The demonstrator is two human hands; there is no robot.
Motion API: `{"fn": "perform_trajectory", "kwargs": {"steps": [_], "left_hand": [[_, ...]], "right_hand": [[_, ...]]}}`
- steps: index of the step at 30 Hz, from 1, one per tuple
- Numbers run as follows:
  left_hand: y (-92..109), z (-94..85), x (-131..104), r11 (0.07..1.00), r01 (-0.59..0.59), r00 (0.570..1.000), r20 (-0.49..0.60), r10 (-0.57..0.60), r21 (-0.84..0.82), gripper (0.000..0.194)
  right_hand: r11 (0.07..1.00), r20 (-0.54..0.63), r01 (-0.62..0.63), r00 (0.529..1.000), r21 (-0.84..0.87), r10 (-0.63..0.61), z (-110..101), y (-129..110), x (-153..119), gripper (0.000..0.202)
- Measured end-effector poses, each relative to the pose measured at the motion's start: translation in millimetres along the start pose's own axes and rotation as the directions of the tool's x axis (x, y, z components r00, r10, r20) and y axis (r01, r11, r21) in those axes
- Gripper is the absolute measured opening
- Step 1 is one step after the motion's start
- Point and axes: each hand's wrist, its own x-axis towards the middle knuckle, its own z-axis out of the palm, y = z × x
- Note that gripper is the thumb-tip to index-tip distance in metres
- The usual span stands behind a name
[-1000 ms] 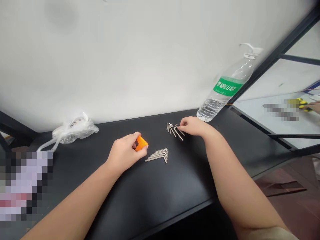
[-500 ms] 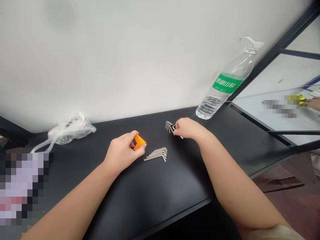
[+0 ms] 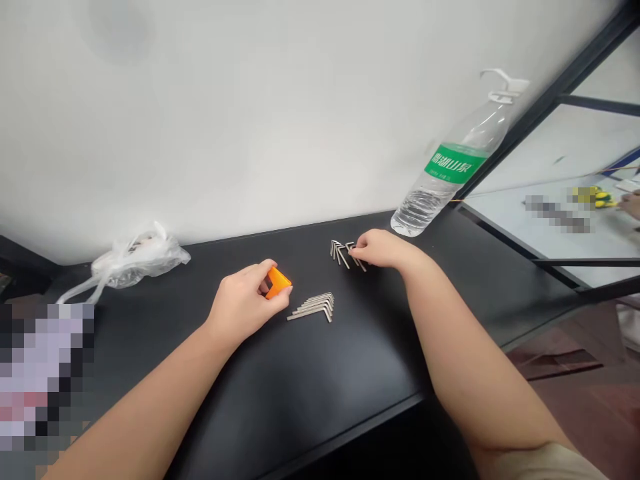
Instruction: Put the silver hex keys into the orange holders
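Note:
My left hand (image 3: 245, 297) holds an orange holder (image 3: 279, 283) between thumb and fingers, just above the black table. Right of it, several L-shaped hex keys (image 3: 315, 305) lie nested in a row, their bends toward the right. Farther back lies a second group of hex keys (image 3: 341, 253), spread in a fan. My right hand (image 3: 373, 248) is at the right side of this group, thumb and fingertips pressed together at the bend of a hex key (image 3: 361, 264). Its fingertips partly cover the keys there.
A large water bottle (image 3: 443, 170) with a green label stands at the back right by the black metal frame (image 3: 560, 100). On the left lies a clear plastic bag (image 3: 143, 260). Part of a person's hand (image 3: 631, 203) shows at the far right, near a yellow object (image 3: 603, 199).
My right hand has shifted slightly up and right, showing more of the hex keys beneath its fingertips. My left hand keeps the orange holder in nearly the same place.

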Motion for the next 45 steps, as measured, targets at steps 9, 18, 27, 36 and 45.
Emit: {"fn": "perform_trajectory", "kwargs": {"steps": [9,18,27,36,45], "left_hand": [[0.7,-0.6,0.4,1.000,0.007,1.000,0.011,-0.007,-0.008,0.030],[0.9,-1.1,0.8,1.000,0.010,1.000,0.014,-0.010,-0.004,0.029],[-0.2,-0.3,0.7,1.000,0.012,1.000,0.011,-0.012,-0.013,0.030],[-0.2,-0.1,1.1,0.999,0.018,1.000,0.001,-0.018,-0.027,0.033],[1.9,-2.0,1.1,1.000,0.012,1.000,0.014,-0.012,-0.008,0.030]], "right_hand": [[0.967,-0.198,0.251,0.951,0.051,-0.237,9.4,7.3,6.3,0.027],[0.943,-0.155,0.331,0.930,-0.038,-0.332,17.8,17.8,17.5,0.019],[0.891,-0.279,0.452,0.861,0.036,-0.425,27.4,1.4,19.6,0.035],[0.788,-0.246,0.616,0.766,0.017,-0.594,33.3,-2.3,29.6,0.044],[0.872,-0.281,0.488,0.841,0.028,-0.462,45.0,-19.0,29.7,0.035]]}}
